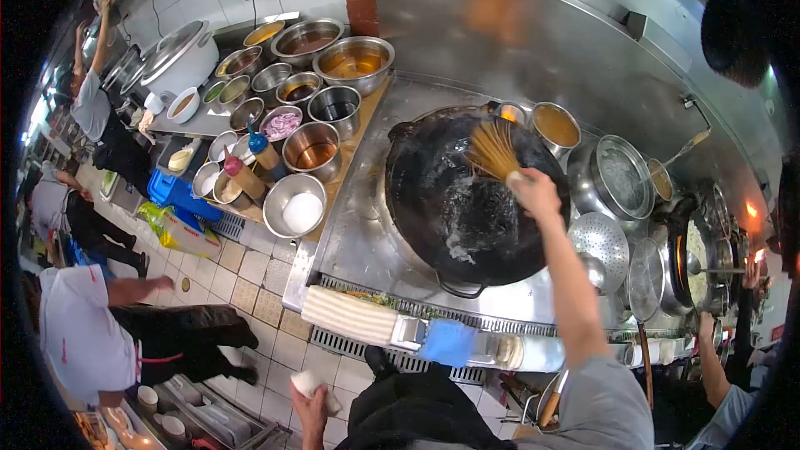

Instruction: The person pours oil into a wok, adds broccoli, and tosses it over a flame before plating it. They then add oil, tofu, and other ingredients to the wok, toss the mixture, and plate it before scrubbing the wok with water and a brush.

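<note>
My right hand [536, 195] is wrapped round the handle end of a bamboo brush [493, 150]. The brush's bristles are in the upper right part of a large black wok [433, 200], which has water and some foam inside. At the bottom, beside my body, my left hand [311, 404] grips a white cloth [308, 383], away from the wok. Part of that cloth hangs behind the fingers.
Bowls of sauces [354, 62] stand left of the wok, with squeeze bottles [242, 175]. A perforated strainer [598, 246] and pots [623, 175] are at the right. Co-workers stand at the left [79, 325]; another person's arm [712, 362] shows at the right.
</note>
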A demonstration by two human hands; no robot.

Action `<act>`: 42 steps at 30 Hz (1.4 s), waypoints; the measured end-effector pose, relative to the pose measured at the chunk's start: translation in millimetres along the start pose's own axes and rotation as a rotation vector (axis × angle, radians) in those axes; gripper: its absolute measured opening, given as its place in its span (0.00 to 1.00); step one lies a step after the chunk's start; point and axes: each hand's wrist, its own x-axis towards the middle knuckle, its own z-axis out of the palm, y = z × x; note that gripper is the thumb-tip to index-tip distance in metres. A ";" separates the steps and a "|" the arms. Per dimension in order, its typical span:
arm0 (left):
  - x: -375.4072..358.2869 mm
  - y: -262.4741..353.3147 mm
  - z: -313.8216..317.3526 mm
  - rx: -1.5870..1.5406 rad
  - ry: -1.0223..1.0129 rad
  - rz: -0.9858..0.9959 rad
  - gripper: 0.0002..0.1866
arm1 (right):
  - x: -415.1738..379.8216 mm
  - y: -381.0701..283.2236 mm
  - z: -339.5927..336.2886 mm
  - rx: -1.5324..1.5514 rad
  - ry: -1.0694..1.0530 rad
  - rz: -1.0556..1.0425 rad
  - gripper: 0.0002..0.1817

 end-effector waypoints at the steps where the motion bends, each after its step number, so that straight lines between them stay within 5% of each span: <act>1: 7.6 16.5 17.9 -0.016 -0.027 0.004 0.25 | -1.3 -1.0 23.6 0.069 -0.005 -0.011 0.25; 5: 16.9 30.9 38.0 0.011 -0.143 0.010 0.23 | -92.2 4.2 53.2 -0.092 -0.051 -0.448 0.21; 10: -5.7 6.0 17.8 -0.066 -0.060 0.006 0.23 | -97.8 52.4 -34.5 -0.472 -0.104 -0.311 0.22; 15: -0.3 21.9 38.3 -0.125 -0.139 -0.020 0.25 | 3.8 0.8 -14.0 -0.039 -0.018 0.044 0.26; 19: 6.1 47.1 76.1 -0.082 -0.253 0.027 0.25 | -77.0 0.4 36.0 -0.056 -0.127 -0.317 0.25; 23: -5.3 48.4 74.9 -0.176 -0.224 -0.010 0.25 | -136.4 39.0 -42.7 -0.327 -0.370 -0.376 0.25; 27: -9.1 45.4 76.2 -0.206 -0.227 -0.098 0.24 | -49.2 65.4 -98.5 -0.557 -0.118 -0.330 0.22; 29: -4.2 41.8 90.6 -0.166 -0.303 -0.088 0.23 | 3.1 66.1 -73.1 -0.524 0.169 -0.454 0.18; 31: -0.5 47.7 105.3 -0.156 -0.328 0.002 0.22 | 5.1 61.2 -60.3 -0.555 0.170 -0.467 0.18; 39: -33.0 14.5 60.2 -0.287 -0.161 -0.156 0.23 | -71.1 69.5 -162.5 -0.610 -0.297 -0.525 0.28; 41: -33.4 21.2 65.4 -0.289 -0.149 -0.147 0.23 | -92.5 20.3 -161.0 -0.349 -0.757 -0.038 0.28; 42: -29.3 25.6 72.8 -0.236 -0.191 -0.140 0.23 | -83.3 32.3 -126.3 -0.211 -0.770 -0.143 0.28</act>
